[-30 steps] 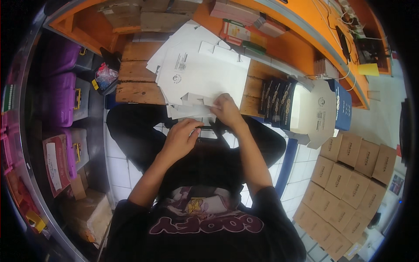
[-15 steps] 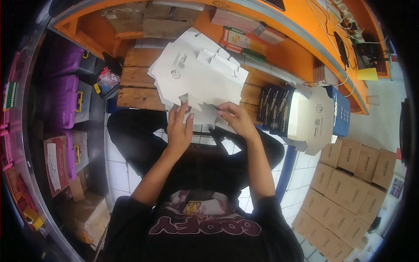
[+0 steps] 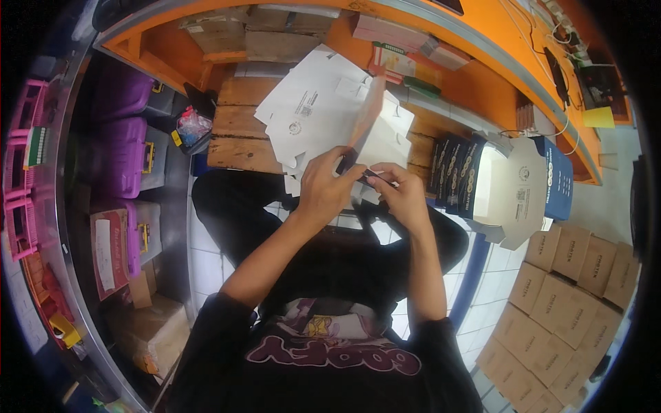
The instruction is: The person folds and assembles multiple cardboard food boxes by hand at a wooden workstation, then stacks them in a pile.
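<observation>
A flat white cardboard box blank (image 3: pixel 389 131), dark on its outer side, is partly folded up between my hands. My left hand (image 3: pixel 326 180) is closed on its near left edge. With thumb and fingers, my right hand (image 3: pixel 401 193) pinches a dark flap at the near edge, close to my left fingertips. Under and left of it, more white box blanks (image 3: pixel 310 110) lie stacked on a wooden slatted bench (image 3: pixel 237 151). The stack has printed marks and cut tabs. My fingers hide part of the folded corner.
Right of the bench stand folded dark blue boxes (image 3: pixel 454 172), one open box (image 3: pixel 506 182) showing its white inside. Brown cartons (image 3: pixel 551 323) are piled at the lower right. Purple-lidded bins (image 3: pixel 127 158) line the left shelf. An orange desk (image 3: pixel 482 96) rises beyond the bench.
One blank's right part has been lifted and folded upward from the stack. My left hand has moved right, toward my right hand, and both now grip the blank's near edge.
</observation>
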`<state>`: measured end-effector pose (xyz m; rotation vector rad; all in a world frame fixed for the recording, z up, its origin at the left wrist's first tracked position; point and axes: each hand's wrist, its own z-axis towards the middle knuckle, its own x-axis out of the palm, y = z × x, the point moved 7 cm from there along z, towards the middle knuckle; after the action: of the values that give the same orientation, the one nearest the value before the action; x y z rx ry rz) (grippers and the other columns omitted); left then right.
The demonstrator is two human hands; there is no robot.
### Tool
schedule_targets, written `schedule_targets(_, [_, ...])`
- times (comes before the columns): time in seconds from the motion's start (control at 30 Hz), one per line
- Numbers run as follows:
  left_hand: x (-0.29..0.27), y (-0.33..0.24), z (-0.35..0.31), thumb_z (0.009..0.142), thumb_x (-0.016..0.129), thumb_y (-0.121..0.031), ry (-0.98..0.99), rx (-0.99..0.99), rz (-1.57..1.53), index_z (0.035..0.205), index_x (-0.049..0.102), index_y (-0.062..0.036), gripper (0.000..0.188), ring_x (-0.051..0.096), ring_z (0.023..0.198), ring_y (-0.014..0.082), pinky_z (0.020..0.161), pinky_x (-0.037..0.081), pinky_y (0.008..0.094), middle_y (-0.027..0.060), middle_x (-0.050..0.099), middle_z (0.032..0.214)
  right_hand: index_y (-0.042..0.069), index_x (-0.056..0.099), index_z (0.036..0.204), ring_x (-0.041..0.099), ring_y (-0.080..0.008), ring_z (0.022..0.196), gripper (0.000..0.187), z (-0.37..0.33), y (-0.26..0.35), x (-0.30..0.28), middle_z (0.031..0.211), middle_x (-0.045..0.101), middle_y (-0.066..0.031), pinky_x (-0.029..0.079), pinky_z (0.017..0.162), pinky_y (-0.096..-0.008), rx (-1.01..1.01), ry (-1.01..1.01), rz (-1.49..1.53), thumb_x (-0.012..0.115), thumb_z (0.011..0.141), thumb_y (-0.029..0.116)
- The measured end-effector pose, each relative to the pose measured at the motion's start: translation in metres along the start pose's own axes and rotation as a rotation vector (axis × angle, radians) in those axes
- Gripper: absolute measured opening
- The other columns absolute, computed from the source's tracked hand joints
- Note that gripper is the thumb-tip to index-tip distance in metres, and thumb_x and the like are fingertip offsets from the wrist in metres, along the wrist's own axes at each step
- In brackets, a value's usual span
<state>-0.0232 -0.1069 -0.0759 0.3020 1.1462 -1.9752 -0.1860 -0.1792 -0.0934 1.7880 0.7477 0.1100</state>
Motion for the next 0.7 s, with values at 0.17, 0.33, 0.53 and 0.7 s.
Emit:
schedule_targets(0.17, [-0.015,0.015,0.001,0.082,0.08,-0.006,-0.115,-0.297,-0.109,0.102,0.079,-0.01,0.021,0.068,0.096,0.0364,0.081,0.053,0.0457,0.0201,0.069,0.116,0.003,0.074,0.109,0.064,-0.0089,0.065,0.017,-0.005,0.002,0.002,0.082,0.071,-0.0021,0.046,0.05,-0.0256,0.026,0.028,0.047,0.074,0.096,0.014])
schedule_targets(0.33, [-0.027,0.001,0.007,0.08,0.079,-0.003,-0.176,-0.273,-0.069,0.098,0.079,-0.0075,0.019,0.068,0.096,0.0336,0.084,0.052,0.0435,0.0154,0.07,0.116,0.003,0.074,0.106,0.064,-0.0087,0.065,0.016,-0.01,0.013,0.004,0.083,0.073,-0.0022,0.048,0.053,-0.0253,0.04,0.046,0.086,0.075,0.096,0.016])
schedule_targets(0.53, [-0.026,-0.015,0.019,0.077,0.075,0.004,0.132,0.14,-0.004,0.102,0.079,-0.0093,0.029,0.069,0.104,0.0332,0.087,0.053,0.0426,0.0146,0.07,0.118,0.003,0.074,0.104,0.063,-0.0094,0.065,0.014,-0.016,0.022,0.004,0.083,0.073,-0.0021,0.05,0.058,-0.0268,-0.109,0.078,-0.127,0.076,0.096,0.013])
schedule_targets(0.7, [-0.025,-0.031,0.01,0.082,0.074,0.0,0.138,0.164,-0.065,0.112,0.077,-0.0051,0.03,0.069,0.105,0.0342,0.088,0.053,0.0453,0.0147,0.07,0.119,0.003,0.07,0.112,0.067,-0.0158,0.073,0.018,-0.025,0.043,0.008,0.087,0.073,-0.0076,0.053,0.066,-0.0321,-0.291,-0.019,-0.426,0.069,0.101,0.017])
